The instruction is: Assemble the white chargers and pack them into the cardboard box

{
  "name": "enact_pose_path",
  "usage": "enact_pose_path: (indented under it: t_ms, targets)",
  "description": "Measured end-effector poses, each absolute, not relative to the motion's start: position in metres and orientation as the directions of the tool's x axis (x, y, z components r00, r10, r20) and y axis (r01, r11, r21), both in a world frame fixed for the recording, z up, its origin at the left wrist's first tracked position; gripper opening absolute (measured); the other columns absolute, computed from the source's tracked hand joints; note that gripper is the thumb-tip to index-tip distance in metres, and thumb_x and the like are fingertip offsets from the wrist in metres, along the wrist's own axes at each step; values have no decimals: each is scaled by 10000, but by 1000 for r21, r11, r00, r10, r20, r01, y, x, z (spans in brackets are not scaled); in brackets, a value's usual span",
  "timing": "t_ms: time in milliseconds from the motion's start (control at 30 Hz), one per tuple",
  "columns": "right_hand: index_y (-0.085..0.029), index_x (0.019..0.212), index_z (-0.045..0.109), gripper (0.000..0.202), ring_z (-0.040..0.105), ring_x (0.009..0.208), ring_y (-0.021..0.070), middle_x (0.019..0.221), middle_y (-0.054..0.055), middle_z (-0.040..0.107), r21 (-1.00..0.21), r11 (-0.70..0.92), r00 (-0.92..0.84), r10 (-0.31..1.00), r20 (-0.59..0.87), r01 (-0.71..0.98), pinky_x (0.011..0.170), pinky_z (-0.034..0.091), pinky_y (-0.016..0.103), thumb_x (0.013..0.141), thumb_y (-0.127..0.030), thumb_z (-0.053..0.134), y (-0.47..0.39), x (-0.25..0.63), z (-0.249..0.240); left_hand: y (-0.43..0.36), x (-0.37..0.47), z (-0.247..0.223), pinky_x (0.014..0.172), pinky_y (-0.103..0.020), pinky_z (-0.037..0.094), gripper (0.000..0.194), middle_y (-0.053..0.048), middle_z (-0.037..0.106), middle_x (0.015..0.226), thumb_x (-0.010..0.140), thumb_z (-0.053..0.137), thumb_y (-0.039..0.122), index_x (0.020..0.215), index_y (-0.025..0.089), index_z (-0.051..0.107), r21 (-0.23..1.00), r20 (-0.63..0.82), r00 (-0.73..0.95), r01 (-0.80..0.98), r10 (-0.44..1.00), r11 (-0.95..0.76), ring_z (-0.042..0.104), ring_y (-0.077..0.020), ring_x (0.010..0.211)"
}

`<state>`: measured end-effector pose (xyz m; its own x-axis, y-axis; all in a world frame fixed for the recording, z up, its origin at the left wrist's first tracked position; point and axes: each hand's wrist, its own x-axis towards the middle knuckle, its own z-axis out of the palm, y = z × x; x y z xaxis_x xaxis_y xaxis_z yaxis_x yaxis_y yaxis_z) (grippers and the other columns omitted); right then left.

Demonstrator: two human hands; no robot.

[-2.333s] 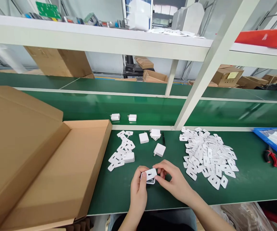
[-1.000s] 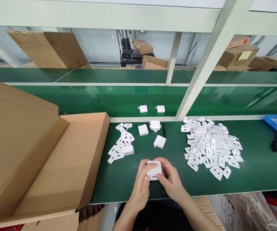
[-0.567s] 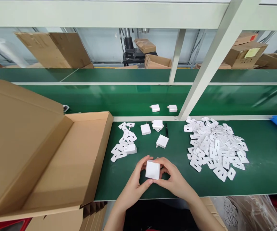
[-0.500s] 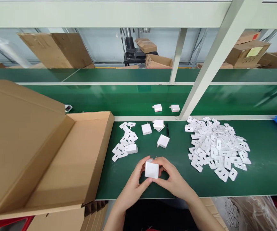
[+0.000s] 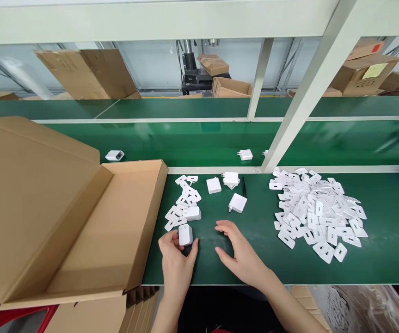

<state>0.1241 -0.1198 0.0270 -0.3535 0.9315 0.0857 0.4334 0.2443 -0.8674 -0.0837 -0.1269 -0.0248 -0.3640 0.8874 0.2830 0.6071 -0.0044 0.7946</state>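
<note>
A white charger (image 5: 185, 235) stands on the green table beside a small group of white slotted plates (image 5: 184, 200). My left hand (image 5: 177, 254) is around it, fingers at its left side and thumb slightly apart from its right side. My right hand (image 5: 242, 254) hovers over the table to the right, fingers apart and holding nothing. Another white charger (image 5: 192, 213) lies just behind the one at my left hand. Farther back are more chargers: one (image 5: 213, 185) on its own, one (image 5: 231, 178) on top of white pieces, and one (image 5: 237, 203) by a thin black tool (image 5: 244, 187).
An open cardboard box (image 5: 116, 222) takes up the left side. On the right lies a large heap of white slotted plates (image 5: 319, 208). Behind the table runs a green belt (image 5: 185, 143) carrying chargers (image 5: 245, 155). A slanted white post (image 5: 310, 88) rises at its edge.
Both hands held a charger at the middle; it now stands to the left by my left hand. My right hand has come off it. Chargers on the belt have shifted right.
</note>
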Motion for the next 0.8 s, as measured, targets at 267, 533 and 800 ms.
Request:
enact_pose_path:
  t_ms: [267,533,800]
  targets:
    - [-239,1284,594,289,575,1301,358,1404,170,569,-494,148,-25,969,246,857,1047,524,566,1026,-345,522,-118,195,26,-116,-54,-9,865,-397,618,652,-102,496,1230,922,706,331,1438,233,321,942,202,-282,319,938,-106,696,-186,990]
    - [-200,1217,695,328,603,1093,391,1304,213,603,-120,21,21,940,340,993,835,562,544,1008,-345,489,-155,258,4,-112,-24,9,798,-383,538,291,-100,527,1175,929,632,206,1203,209,531,697,508,-161,654,846,-295,599,-196,876]
    - [-240,1143,685,190,611,1139,312,1268,132,646,-331,209,-102,944,313,920,939,563,499,1012,-225,548,-146,224,5,-32,52,12,872,-527,556,508,-206,637,1162,891,742,306,1307,84,552,384,325,231,854,917,-351,643,-394,1079]
